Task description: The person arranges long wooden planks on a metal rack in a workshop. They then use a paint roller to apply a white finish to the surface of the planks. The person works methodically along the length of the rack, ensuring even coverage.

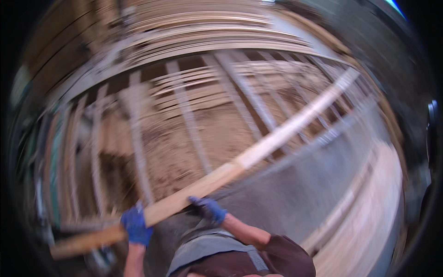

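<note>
A blurred workshop or timber yard fills the view: stacks of thin wooden boards [203, 27] pile up along the far side, and below them a metal frame of pale grey rails [184, 115] runs over a floor thick with sawdust and wood scraps [217, 134]. To the right a grey concrete strip [304, 194] lies beside a lighter band of planks [369, 217] near the lower right corner.

Across all this a long wooden plank [258, 150] slants from the lower left up toward the upper right, passing over the rails of the frame without any visible contact; the blur makes it hard to tell whether its far end rests on anything. Its near end sticks out past the left hand toward the lower left edge of the frame.

Both hands wear blue gloves. The left hand [136, 225] is closed around the plank close to its near end, fingers wrapped over the top edge. The right hand [207, 208] grips the same plank a little farther along, fingers curled over its near edge, the bare forearm coming up from a dark sleeve. The two holds sit near each other at one end, so the long free length levers out ahead; spacing the hands apart likely helps to steady that weight and steer the far tip.
</note>
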The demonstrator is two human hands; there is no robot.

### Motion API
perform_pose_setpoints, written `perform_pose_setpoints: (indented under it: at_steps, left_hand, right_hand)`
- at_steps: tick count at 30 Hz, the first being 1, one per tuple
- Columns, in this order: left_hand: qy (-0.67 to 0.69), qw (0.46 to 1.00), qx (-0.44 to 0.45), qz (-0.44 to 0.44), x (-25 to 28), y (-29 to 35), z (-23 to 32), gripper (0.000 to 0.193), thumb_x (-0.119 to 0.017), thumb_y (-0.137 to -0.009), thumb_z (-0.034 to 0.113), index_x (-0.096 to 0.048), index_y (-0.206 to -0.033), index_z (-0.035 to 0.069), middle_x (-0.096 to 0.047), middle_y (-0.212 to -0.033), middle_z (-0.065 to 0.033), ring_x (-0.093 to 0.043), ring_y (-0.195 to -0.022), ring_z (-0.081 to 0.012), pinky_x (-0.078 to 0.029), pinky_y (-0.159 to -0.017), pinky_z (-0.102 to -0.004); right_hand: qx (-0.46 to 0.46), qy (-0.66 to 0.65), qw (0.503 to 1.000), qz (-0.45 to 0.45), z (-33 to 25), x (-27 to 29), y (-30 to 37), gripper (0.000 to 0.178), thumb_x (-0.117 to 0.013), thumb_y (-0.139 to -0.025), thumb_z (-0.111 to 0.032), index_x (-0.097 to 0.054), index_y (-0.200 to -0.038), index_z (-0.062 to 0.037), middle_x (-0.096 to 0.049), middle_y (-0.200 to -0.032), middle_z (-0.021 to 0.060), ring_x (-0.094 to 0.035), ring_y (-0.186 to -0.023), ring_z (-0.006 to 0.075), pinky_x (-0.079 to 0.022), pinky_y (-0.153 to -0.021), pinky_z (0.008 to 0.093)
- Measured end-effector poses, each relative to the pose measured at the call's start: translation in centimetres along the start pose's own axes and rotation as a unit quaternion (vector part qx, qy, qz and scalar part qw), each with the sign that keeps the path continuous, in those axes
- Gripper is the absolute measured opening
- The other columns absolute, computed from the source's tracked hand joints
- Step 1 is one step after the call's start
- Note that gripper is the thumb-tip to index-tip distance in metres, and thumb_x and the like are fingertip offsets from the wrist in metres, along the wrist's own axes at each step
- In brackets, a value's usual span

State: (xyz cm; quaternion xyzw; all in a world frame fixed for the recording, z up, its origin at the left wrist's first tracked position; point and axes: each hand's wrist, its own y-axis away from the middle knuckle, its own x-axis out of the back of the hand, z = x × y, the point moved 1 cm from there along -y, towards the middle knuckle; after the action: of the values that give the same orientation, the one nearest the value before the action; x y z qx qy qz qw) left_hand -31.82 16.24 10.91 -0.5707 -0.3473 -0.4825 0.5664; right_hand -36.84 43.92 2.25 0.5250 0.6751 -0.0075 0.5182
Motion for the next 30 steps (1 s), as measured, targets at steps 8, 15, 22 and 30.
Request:
perform_pose_setpoints:
  at_steps: [8, 15, 22, 30]
  left_hand:
    - [0.026, 1.000, 0.011, -0.009, -0.2, -8.8, 5.6, 0.090, -0.076, -0.073, 0.045, -0.041, -0.146, 0.007, -0.048, -0.142, -0.0189, -0.049, -0.128, -0.0348, -0.032, -0.111, -0.0518]
    - [0.688, 0.649, 0.190, 0.263, 8.3, -15.9, 6.0, 0.064, -0.055, -0.098, 0.045, -0.042, -0.142, 0.001, -0.057, -0.133, -0.0189, -0.059, -0.119, -0.0290, -0.050, -0.102, -0.0473]
    - [0.632, 0.566, 0.407, 0.339, 0.0, -8.9, 7.5, 0.053, -0.042, -0.104, 0.041, -0.048, -0.139, 0.001, -0.065, -0.118, -0.0149, -0.065, -0.103, -0.0225, -0.055, -0.093, -0.0400]
    - [0.316, 0.893, 0.263, -0.182, -3.8, -0.8, 12.5, 0.045, -0.061, -0.097, 0.035, -0.058, -0.129, 0.004, -0.063, -0.126, -0.0174, -0.060, -0.114, -0.0324, -0.045, -0.103, -0.0418]
  right_hand:
    - [0.022, -0.012, 0.999, -0.031, -6.6, 1.2, -8.8, 0.033, -0.065, -0.094, -0.021, -0.062, -0.120, -0.0015, -0.070, -0.109, 0.0139, -0.068, -0.097, 0.0276, -0.058, -0.078, 0.0373]
    - [0.053, -0.013, 0.989, -0.135, -21.1, -5.5, -23.3, 0.034, -0.058, -0.098, -0.027, -0.061, -0.122, -0.0036, -0.069, -0.114, 0.0127, -0.066, -0.102, 0.0223, -0.054, -0.088, 0.0340]
    - [0.059, 0.384, 0.918, -0.084, -22.3, -3.3, -27.2, 0.028, -0.064, -0.095, -0.026, -0.066, -0.112, -0.0049, -0.071, -0.089, 0.0055, -0.065, -0.071, 0.0125, -0.050, -0.058, 0.0243]
    - [0.362, 0.770, 0.506, 0.139, -42.7, 3.5, -25.1, 0.052, -0.061, -0.087, -0.044, -0.060, -0.126, -0.0095, -0.065, -0.120, 0.0172, -0.060, -0.113, 0.0346, -0.047, -0.097, 0.0453]
